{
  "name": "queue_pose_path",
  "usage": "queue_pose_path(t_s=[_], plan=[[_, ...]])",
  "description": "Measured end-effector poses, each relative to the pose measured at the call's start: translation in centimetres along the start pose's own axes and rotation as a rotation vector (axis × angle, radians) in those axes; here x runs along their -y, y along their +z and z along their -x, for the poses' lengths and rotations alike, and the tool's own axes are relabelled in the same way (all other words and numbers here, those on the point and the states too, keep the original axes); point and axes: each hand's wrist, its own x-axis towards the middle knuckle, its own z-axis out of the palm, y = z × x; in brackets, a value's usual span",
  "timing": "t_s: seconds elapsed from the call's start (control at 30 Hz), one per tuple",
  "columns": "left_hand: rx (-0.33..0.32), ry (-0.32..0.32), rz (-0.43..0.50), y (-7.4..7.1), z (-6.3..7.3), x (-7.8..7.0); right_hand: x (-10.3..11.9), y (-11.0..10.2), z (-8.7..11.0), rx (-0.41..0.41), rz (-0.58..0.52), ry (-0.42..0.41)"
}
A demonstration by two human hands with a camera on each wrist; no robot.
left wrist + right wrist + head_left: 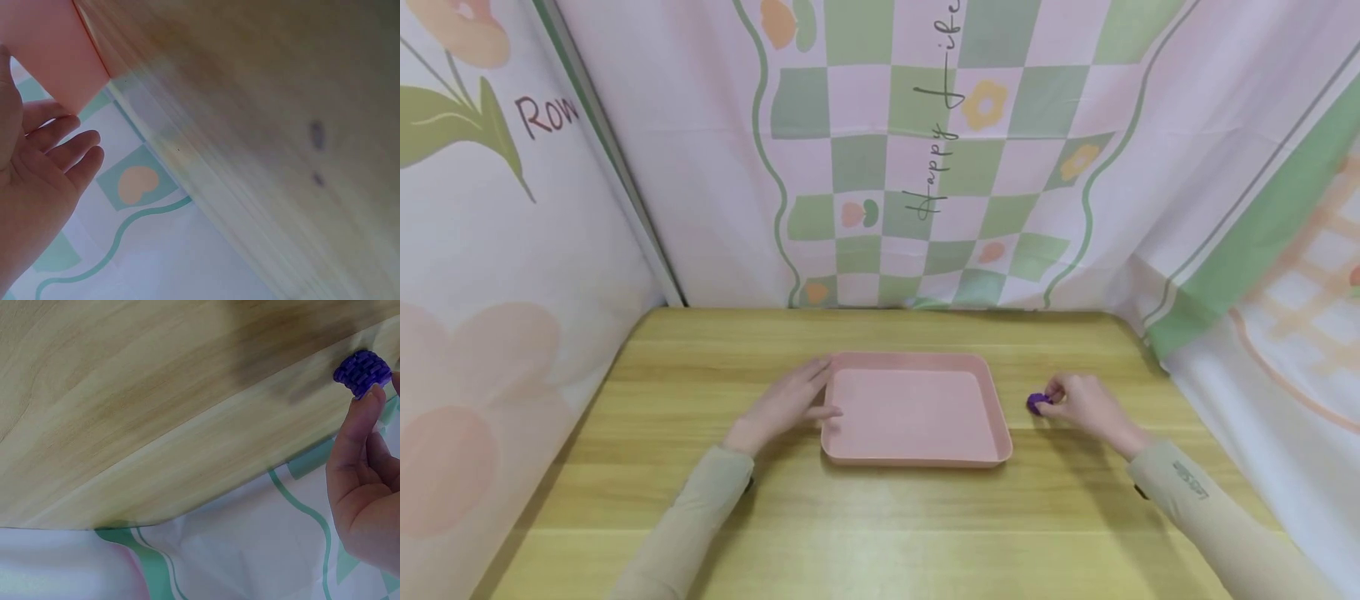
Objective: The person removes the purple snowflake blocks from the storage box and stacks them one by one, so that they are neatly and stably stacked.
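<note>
A shallow pink tray (913, 412) lies on the wooden table. At its left side is my left hand (786, 400), fingers by the far left corner and thumb reaching over the rim. In the left wrist view its fingers (75, 147) look loosely bent beside the pink tray wall (59, 56). To the right of the tray, my right hand (1086, 406) pinches a small purple miniature basket (1039, 404) between thumb and fingers. The right wrist view shows the woven pattern of this basket (362, 373); part of it is hidden by the fingertips.
The wooden table (895, 525) reaches back to a checked, printed curtain (925, 167). More printed cloth (497, 350) hangs along the left side, and another curtain (1262, 333) along the right. The tray's far edge stands a short way in front of the back curtain.
</note>
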Motion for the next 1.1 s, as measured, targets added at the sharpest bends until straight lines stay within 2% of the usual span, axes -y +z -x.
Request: queue_pose_path(t_s=[0.33,0.67,0.9,1.1], plan=[[0.03,-0.021,0.016,-0.1,0.0,-0.1,0.1,0.3,0.1,0.017,-0.007,0.015],[0.003,-0.002,-0.009,0.2,0.0,-0.1,0.0,0.1,0.2,0.006,0.022,0.008],[0.006,-0.002,-0.005,0.1,0.0,0.0,0.0,-0.7,0.4,0.024,0.011,0.034],[0.023,-0.011,-0.021,0.2,0.1,0.2,-0.5,-1.1,0.6,-0.009,-0.001,0.023]])
